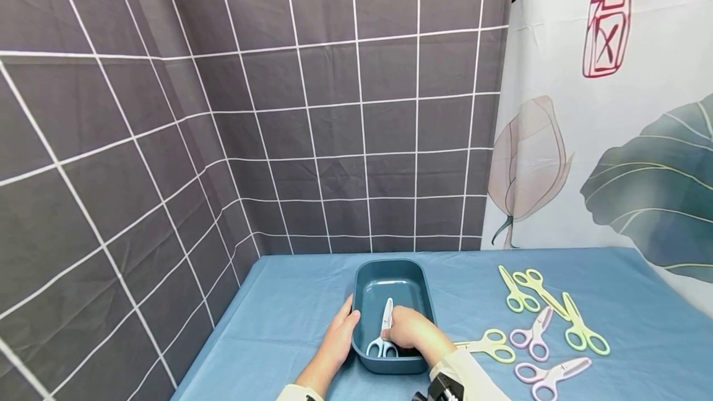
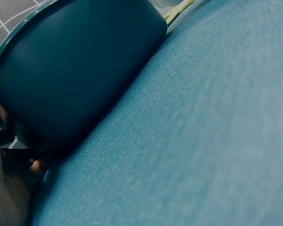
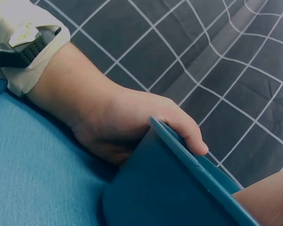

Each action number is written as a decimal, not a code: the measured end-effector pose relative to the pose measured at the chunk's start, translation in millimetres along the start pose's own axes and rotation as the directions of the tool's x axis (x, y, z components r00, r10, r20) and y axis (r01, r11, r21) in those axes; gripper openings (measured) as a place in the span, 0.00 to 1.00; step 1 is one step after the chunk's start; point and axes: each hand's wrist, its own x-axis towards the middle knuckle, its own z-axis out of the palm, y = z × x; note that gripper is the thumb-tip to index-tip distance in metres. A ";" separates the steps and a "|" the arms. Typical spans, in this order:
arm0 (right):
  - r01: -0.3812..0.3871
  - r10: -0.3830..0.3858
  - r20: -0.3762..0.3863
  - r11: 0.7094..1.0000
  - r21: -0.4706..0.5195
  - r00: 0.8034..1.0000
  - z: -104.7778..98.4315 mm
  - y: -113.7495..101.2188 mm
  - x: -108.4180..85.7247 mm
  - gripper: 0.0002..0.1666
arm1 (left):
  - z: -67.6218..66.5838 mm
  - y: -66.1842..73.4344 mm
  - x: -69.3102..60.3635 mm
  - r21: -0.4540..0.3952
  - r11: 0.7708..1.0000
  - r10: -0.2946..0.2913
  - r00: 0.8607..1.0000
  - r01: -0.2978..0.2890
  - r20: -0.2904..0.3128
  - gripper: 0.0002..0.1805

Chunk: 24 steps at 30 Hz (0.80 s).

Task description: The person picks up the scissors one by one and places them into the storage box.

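Observation:
A dark teal rectangular basin (image 1: 392,365) stands on the blue cloth in the head view. My left hand (image 1: 333,340) grips its left side; the right wrist view shows this hand's thumb (image 3: 191,134) over the rim and its other fingers partly hidden outside the wall. Inside the basin, my right hand (image 1: 411,328) holds light blue scissors (image 1: 388,311) with whitish blades. Their finger loops lie toward the basin's near end, and the blades point away. My right fingertips are mostly hidden. The left wrist view shows mainly the basin's outer wall (image 2: 85,61).
Right of the basin lie yellow-green scissors (image 1: 490,346), partly behind my right forearm. Farther right are several more pairs, among them lilac scissors (image 1: 548,376) and yellow-green scissors (image 1: 582,330). A grey gridded curtain (image 1: 334,129) hangs behind and to the left.

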 end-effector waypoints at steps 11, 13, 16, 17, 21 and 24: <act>0.016 -0.019 -0.038 0.996 -0.089 0.999 0.8 -2.1 -2.3 0.16 | 1.4 0.4 -2.0 0.023 1.000 -0.006 1.000 0.006 0.000 0.29; 0.052 -0.058 -0.059 0.994 -0.097 0.997 1.3 -2.1 -1.8 0.16 | 1.0 0.1 -1.6 0.028 1.000 -0.005 1.000 0.005 -0.003 0.29; 0.133 -0.148 -0.103 0.981 -0.143 0.984 1.8 -2.2 -1.5 0.18 | 0.3 -0.5 -0.7 0.030 1.000 -0.004 1.000 0.005 -0.003 0.29; 0.160 -0.180 -0.111 0.973 -0.164 0.977 2.0 -2.3 -1.5 0.19 | 0.1 -0.8 -0.3 0.027 1.000 -0.005 1.000 0.005 0.001 0.29; 0.264 -0.301 -0.113 0.929 -0.261 0.947 1.6 -2.6 -1.5 0.19 | -0.8 -1.4 0.7 0.020 1.000 -0.007 1.000 0.007 0.013 0.29; 0.319 -0.356 -0.073 0.896 -0.309 0.931 -0.1 -2.7 -1.6 0.18 | -1.1 -0.8 1.2 0.025 1.000 -0.007 1.000 0.006 0.018 0.29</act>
